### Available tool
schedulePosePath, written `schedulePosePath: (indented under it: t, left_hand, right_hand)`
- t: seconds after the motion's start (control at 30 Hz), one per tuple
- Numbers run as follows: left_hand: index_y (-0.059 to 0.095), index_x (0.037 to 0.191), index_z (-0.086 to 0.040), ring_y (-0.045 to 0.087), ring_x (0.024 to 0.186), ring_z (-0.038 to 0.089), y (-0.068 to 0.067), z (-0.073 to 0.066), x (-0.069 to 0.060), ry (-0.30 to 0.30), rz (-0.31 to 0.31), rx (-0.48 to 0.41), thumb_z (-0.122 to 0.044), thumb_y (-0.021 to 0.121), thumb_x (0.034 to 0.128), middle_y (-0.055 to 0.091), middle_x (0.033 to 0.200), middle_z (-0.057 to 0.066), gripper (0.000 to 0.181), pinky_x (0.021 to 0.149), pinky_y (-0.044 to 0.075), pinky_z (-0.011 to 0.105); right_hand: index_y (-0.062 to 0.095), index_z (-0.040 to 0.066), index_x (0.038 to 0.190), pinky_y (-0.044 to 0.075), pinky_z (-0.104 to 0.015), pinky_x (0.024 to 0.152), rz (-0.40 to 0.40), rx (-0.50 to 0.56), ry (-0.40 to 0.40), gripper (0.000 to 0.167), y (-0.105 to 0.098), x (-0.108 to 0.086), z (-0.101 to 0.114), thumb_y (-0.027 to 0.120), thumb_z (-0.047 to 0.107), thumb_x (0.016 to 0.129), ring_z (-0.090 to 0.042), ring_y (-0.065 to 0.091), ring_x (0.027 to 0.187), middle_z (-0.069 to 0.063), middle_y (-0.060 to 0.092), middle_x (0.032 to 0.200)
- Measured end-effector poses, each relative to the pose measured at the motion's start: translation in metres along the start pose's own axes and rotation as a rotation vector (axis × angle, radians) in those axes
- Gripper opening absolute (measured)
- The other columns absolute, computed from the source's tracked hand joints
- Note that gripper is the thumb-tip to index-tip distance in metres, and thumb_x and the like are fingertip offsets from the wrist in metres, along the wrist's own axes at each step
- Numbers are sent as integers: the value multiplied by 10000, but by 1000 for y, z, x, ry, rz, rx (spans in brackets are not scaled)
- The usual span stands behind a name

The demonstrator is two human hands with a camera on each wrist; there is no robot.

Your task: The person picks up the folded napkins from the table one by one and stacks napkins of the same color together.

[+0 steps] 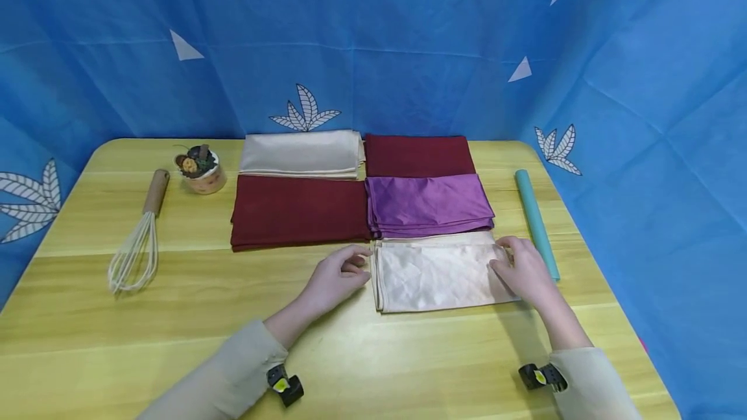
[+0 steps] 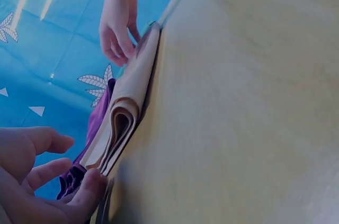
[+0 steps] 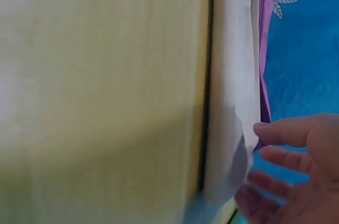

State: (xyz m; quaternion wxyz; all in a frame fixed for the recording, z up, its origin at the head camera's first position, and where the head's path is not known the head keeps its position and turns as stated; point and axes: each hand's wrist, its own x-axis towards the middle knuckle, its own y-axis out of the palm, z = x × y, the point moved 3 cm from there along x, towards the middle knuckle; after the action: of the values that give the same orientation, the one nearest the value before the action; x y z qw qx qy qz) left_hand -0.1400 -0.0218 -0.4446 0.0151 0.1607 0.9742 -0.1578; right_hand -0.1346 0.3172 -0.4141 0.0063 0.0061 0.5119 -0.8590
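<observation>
A folded cream cloth point(image 1: 438, 277) lies on the table, its layered folds showing at its left end in the left wrist view. My left hand point(image 1: 335, 277) is at that end, thumb and forefinger apart and the other fingers bent loosely, the thumb tip at the folds point(image 2: 119, 123). On the cloth's right end rests my right hand point(image 1: 528, 271), its fingers slightly bent and spread; the right wrist view has the fingertips point(image 3: 260, 128) at the edge of the cream cloth point(image 3: 230, 75). Just behind it is a folded purple cloth point(image 1: 428, 203).
Dark red folded cloths point(image 1: 300, 209) point(image 1: 417, 155) and a silvery-beige one point(image 1: 300, 153) lie farther back. A whisk point(image 1: 140, 238) and a small decorated cup point(image 1: 204, 174) are at the left. A teal stick point(image 1: 535, 222) lies beyond my right hand.
</observation>
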Motion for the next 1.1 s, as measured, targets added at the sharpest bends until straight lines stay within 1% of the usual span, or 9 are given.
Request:
schedulePosePath:
  t: [0.1, 0.23, 0.37, 0.47, 0.6, 0.73, 0.87, 1.0, 1.1]
  left_hand:
    - [644, 1182, -87, 649, 906, 213, 4, 0, -1, -1, 20, 6, -70, 713, 821, 643, 1062, 134, 368, 815, 523, 336]
    - [649, 1176, -99, 641, 928, 215, 8, -1, -1, 3, 48, 22, -106, 714, 830, 649, 1093, 123, 352, 823, 517, 357]
    - [661, 1158, -84, 627, 906, 198, 14, -4, 1, 29, 74, 49, -117, 715, 827, 655, 1084, 94, 337, 804, 508, 346]
    - [678, 1114, -69, 594, 825, 171, 18, -5, 2, 75, 63, 117, -114, 721, 811, 648, 950, 58, 309, 746, 484, 304]
    - [696, 1048, -67, 522, 746, 160, 21, -5, 4, 141, 40, 236, -112, 715, 798, 575, 813, 22, 255, 685, 434, 291]
    - [690, 1005, -80, 561, 833, 205, 23, -5, 5, 164, 25, 300, -72, 696, 785, 611, 897, 38, 220, 749, 458, 348]
    - [676, 959, -88, 597, 982, 271, 24, -4, 5, 167, 14, 309, -8, 654, 746, 653, 1003, 82, 228, 847, 472, 416]
    - [679, 944, -106, 600, 1000, 244, 23, -4, 3, 161, 10, 287, 27, 613, 726, 664, 1019, 56, 264, 853, 476, 404]
    - [687, 937, -126, 585, 924, 189, 16, -6, 0, 161, 0, 263, 35, 612, 737, 668, 1018, 19, 268, 813, 472, 374]
  right_hand:
    - [535, -46, 1186, 399, -430, 699, 33, 19, 17, 380, 2, -3, -5, 635, 127, 863, -299, 462, 840, -213, 499, 941]
    - [554, -19, 1162, 328, -358, 595, 73, 44, -11, 333, 6, -3, -8, 651, 92, 863, -252, 413, 696, -105, 438, 742]
    - [576, -14, 1139, 450, -481, 750, 104, 91, -50, 306, 10, -3, -4, 651, 29, 846, -401, 557, 900, -221, 595, 943]
    - [587, -11, 1136, 394, -564, 916, 131, 118, -75, 299, 14, -4, 2, 628, 3, 840, -444, 497, 1137, -250, 583, 1192]
    - [606, 5, 1113, 393, -570, 921, 137, 125, -94, 290, 18, -4, 9, 619, -21, 825, -440, 500, 1140, -241, 593, 1185]
    - [620, 29, 1089, 392, -579, 927, 129, 125, -99, 287, 21, -5, 12, 623, -31, 809, -444, 493, 1163, -226, 598, 1187]
    - [623, 56, 1088, 431, -507, 855, 133, 134, -79, 305, 23, -6, 13, 614, -31, 796, -378, 544, 1041, -202, 591, 1215]
    - [626, 86, 1079, 424, -400, 745, 135, 169, -67, 336, 24, -6, 17, 602, -47, 772, -279, 532, 891, -164, 599, 1198]
    - [619, 102, 1071, 414, -353, 627, 145, 221, -82, 331, 23, -5, 23, 592, -57, 782, -211, 500, 702, -155, 593, 1165]
